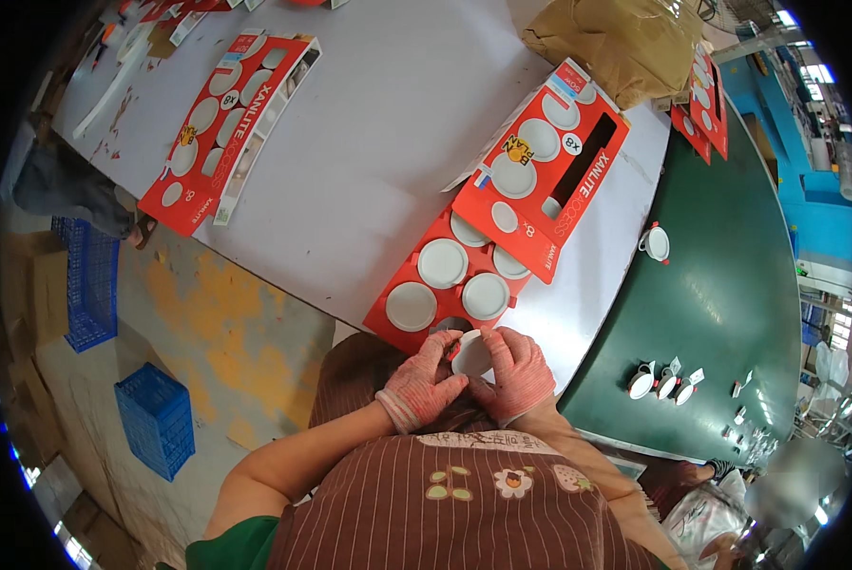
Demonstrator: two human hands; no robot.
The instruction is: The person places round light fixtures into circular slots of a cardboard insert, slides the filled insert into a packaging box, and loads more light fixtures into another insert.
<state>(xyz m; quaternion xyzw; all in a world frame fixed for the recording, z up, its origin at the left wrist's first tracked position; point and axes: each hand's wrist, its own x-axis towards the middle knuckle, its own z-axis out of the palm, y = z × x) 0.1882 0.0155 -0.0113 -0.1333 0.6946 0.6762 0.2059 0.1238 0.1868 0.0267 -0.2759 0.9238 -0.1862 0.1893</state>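
Observation:
In red-and-white knit gloves, my left hand [424, 382] and my right hand [518, 377] close from both sides around a round white downlight [471, 354] with a red clip. They hold it over the near end of a red cardboard insert [388, 320] at the table edge. Several more white downlights [412, 306] sit face up in that insert. Its far end goes under a red printed box sleeve [542, 157], which has a long dark window. How deep the held downlight sits in its slot is hidden by my fingers.
Another red box [231, 128] lies on the white table [378, 104], with a brown bag [621, 47] at the back. On the right, a green conveyor belt [706, 313] carries a single downlight [654, 243] and a small group [641, 382]. A blue crate [155, 420] stands on the floor.

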